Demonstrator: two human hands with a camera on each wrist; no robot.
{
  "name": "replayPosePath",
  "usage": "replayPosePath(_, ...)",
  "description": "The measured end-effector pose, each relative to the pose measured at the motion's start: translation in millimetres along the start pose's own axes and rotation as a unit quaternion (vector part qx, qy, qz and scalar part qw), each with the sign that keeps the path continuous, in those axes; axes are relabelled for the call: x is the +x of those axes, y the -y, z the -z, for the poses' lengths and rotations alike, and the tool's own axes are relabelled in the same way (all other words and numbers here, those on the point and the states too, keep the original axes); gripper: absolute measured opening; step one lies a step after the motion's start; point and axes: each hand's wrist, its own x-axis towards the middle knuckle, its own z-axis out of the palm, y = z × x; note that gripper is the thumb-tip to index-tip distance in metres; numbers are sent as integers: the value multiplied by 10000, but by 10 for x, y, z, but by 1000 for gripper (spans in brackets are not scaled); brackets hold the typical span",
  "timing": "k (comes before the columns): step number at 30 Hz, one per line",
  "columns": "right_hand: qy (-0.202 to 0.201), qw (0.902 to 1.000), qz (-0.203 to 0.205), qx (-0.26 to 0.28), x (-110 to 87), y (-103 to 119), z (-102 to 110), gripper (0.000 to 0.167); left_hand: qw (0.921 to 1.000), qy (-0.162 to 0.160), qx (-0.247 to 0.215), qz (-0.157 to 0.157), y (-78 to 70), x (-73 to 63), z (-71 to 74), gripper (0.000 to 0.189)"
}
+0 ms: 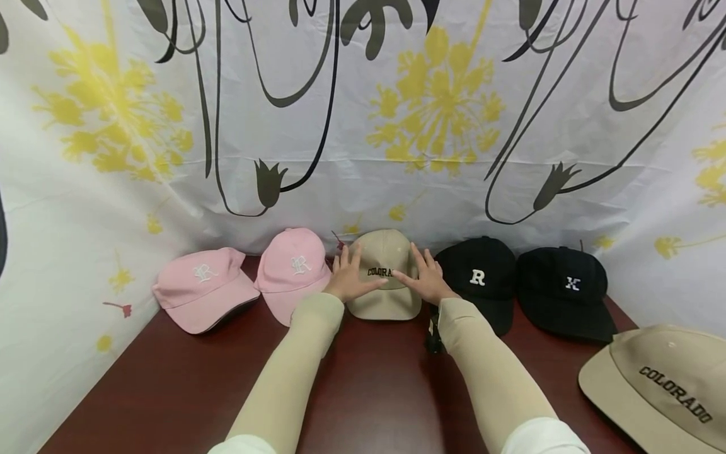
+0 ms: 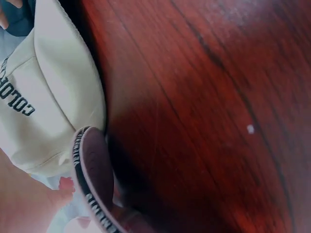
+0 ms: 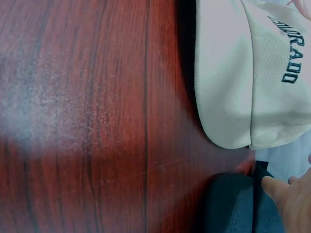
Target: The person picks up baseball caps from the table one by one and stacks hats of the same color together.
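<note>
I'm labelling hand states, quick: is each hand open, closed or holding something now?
Left hand: open, fingers spread beside the beige cap between the hands, not gripping it.
Right hand: open, fingers spread, not gripping the cap either.

I'm watching a reddish wood-grained table (image 1: 374, 391), two pink caps (image 1: 207, 287) sitting there, two beige caps (image 1: 384, 304), two black caps (image 1: 558, 284).

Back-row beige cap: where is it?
Head view, centre: the beige cap is between the left hand and right hand, a pink cap left, a black cap right.
</note>
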Motion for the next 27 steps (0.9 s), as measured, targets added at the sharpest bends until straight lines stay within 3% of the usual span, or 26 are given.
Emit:
replayPosePath(6,-5,9999,-54,160,67,-55,-51,91,9994,11,-336,4,48,36,-51,106)
replayPosePath(11,-4,9993,-116,362,119,-98,-106,92,9990,119,-393,188,78,62,-88,107)
replayPosePath(18,-40,9987,-194,461,128,-101,-170,98,9987,58,-497,137,97,79,-114,110)
replayPosePath(27,-257,9966,196,756,182,-134,-262,106,9972,48,-747,19,178,151,-199,117)
